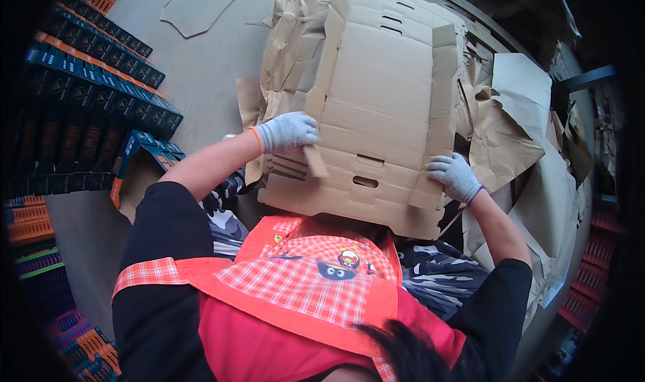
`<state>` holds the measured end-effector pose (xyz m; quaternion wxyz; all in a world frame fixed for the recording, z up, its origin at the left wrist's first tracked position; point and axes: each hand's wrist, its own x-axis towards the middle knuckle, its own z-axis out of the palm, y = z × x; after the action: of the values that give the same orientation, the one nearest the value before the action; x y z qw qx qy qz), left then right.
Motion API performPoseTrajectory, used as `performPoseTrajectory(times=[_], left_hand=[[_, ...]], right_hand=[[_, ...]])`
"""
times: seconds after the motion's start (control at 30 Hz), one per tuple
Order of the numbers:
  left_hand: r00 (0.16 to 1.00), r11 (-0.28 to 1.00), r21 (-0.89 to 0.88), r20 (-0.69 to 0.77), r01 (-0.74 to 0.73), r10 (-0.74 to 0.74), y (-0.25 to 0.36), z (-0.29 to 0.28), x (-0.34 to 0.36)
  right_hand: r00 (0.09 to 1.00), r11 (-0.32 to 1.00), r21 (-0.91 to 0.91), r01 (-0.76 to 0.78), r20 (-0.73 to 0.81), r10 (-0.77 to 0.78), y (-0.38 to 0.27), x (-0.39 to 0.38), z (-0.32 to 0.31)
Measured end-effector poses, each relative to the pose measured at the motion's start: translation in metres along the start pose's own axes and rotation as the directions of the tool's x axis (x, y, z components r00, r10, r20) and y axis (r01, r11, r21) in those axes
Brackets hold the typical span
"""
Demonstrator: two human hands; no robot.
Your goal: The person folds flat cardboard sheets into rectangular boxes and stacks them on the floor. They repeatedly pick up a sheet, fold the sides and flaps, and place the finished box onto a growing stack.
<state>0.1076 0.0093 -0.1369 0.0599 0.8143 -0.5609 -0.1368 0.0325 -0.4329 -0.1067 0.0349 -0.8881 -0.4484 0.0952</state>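
Note:
A brown die-cut cardboard box blank [379, 79] lies in front of me, its long side flaps raised part way. It has several slots and an oval handle hole near its closest edge. My left hand [289, 132], in a grey knit glove with an orange cuff, is closed on the left flap [317, 100]. Across from it, my right hand [455, 176], gloved the same way, grips the right flap [438, 133] near its lower corner. More layered cardboard edges [287, 165] show beneath the blank on the left.
Crumpled brown paper [500, 130] and torn cardboard surround the blank. Rows of dark blue and orange boxes [101, 100] stand at left, with an open box [144, 167] near my left arm. Red crates or boxes [594, 268] stand at far right. A thin bent strip [195, 34] lies on the grey floor.

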Motion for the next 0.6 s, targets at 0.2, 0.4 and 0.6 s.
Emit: performPoseTrajectory(times=[0.2, 0.4, 0.6], left_hand=[[0.737, 0.925, -0.234, -0.560, 0.298, -0.379, 0.031, -0.049, 0.013], [0.976, 0.931, -0.345, 0.212, 0.116, -0.043, 0.135, -0.002, -0.046], [0.763, 0.693, -0.625, 0.625, 0.359, 0.168, 0.161, -0.004, -0.048]], right_hand=[[0.576, 0.925, 0.309, -0.222, -0.723, 0.381, -0.043, 0.022, -0.037], [0.988, 0.838, 0.528, -0.140, 0.130, 0.083, -0.156, -0.007, -0.043], [0.708, 0.651, 0.596, -0.471, 0.695, -0.125, -0.147, -0.001, -0.033]])
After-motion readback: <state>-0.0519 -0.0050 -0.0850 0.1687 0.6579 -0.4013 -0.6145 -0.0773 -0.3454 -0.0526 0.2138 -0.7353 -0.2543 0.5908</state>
